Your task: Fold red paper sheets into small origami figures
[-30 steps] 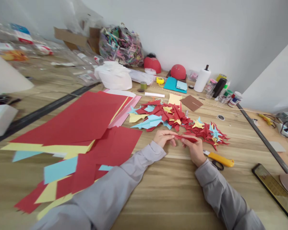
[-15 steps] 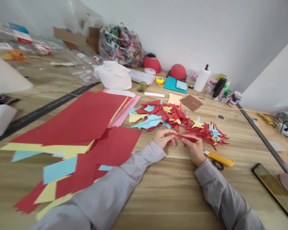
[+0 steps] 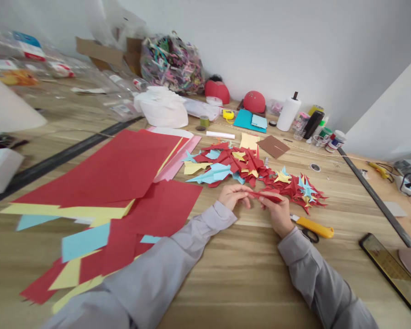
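Gripping a folded red paper strip [image 3: 265,196] at its two ends, the curled fingers of the left hand [image 3: 233,196] and right hand [image 3: 277,213] held it closed over the wooden table [image 3: 226,274]. The strip sat just before a heap of folded red, blue and yellow paper shapes [image 3: 256,167]. A yellow utility knife [image 3: 315,227] and black-handled scissors [image 3: 310,236] lay beside the right hand; stacked coloured paper sheets [image 3: 99,183] lay farther left.

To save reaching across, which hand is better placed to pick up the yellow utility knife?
Right, probably: your right hand sits closest to the yellow utility knife, while your left hand is farther away, beyond the folded red paper both hands hold.
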Demonstrator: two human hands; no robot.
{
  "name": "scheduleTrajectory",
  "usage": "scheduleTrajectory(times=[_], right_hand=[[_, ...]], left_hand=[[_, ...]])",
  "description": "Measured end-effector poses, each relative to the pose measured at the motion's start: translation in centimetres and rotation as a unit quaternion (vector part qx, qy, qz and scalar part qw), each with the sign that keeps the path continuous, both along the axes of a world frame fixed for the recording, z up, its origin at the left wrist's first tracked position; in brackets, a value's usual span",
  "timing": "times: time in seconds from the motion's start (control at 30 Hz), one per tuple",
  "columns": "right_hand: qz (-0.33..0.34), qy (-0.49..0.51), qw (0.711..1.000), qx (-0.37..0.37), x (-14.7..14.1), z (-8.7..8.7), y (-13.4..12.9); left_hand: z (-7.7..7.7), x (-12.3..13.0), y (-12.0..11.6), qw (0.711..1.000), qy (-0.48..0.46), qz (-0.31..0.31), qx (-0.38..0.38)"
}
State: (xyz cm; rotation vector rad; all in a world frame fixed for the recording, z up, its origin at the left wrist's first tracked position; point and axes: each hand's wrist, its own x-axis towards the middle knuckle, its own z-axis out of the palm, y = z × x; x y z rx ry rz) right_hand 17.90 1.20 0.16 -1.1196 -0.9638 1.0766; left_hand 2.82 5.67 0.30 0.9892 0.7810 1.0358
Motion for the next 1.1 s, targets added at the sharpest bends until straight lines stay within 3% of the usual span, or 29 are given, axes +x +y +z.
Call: scheduleTrajectory(times=[0.8, 1.1], right_hand=[[0.001, -0.006, 1.0, 0.003, 0.15, -0.11, 0.02], [-0.004, 0.003, 1.0, -0.008, 0.15, -0.02, 0.08]], left_hand=[[0.03, 0.24, -0.39, 0.998, -0.011, -0.009, 0.068], [0.1, 0.13, -0.22, 1.0, -0.007, -0.018, 0.025]])
